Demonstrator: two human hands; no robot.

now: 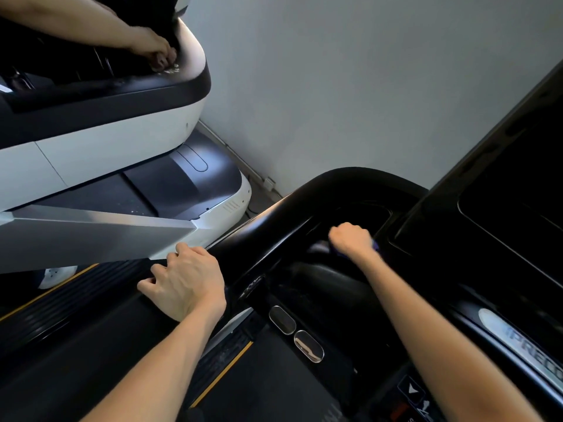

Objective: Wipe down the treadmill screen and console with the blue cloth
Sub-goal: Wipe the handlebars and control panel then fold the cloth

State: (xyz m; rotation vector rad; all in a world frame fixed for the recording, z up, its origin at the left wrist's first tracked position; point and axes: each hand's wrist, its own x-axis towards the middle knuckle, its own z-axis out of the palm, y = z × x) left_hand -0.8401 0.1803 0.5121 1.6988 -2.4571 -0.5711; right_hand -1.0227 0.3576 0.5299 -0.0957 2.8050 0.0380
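Observation:
My right hand is closed around the blue cloth, of which only a small edge shows beside my fist. The fist presses down into a dark recessed tray of the black treadmill console, left of the dark screen. My left hand rests palm down on the black side handrail, fingers curled over it and holding nothing else.
A white and black treadmill stands close on the left, where another person's hand rests on its console. A grey wall is ahead. Two oval metal sensor pads sit on the handlebar near me.

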